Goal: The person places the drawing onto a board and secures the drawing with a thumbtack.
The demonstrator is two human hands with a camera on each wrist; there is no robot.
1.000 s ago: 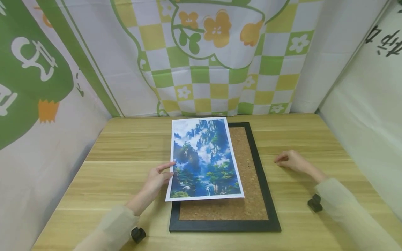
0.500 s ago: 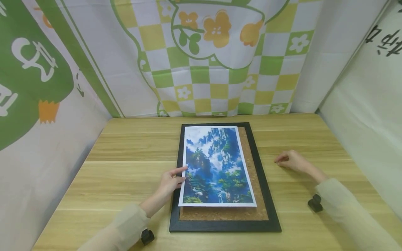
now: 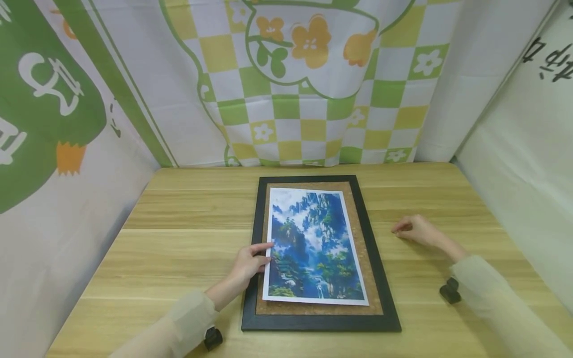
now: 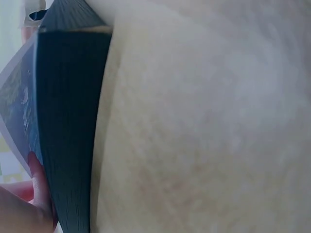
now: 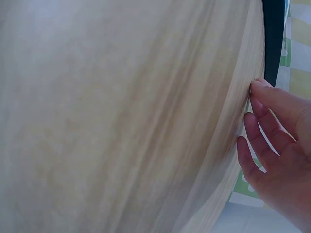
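My left hand (image 3: 248,261) pinches the left edge of a printed landscape picture (image 3: 313,243), blue mountains and a waterfall with a white border. The picture lies over the cork board (image 3: 322,309), inside its black frame (image 3: 322,323), with cork showing on all sides. In the left wrist view the thumb and fingers (image 4: 41,189) are at the sheet's edge beside the frame's dark side (image 4: 70,121). To the right of the frame, my right hand (image 3: 418,231) rests on the table with fingers loosely bent and nothing in them.
The wooden table (image 3: 179,214) extends around the frame on every side. A checked, flowered curtain (image 3: 313,109) hangs at its back edge, with printed cloth (image 3: 528,149) along the sides. A small black device (image 3: 449,291) is on the right wrist.
My left hand has moved the picture right and toward me, from overhanging the frame's left side to within the cork area. The right hand has stayed put.
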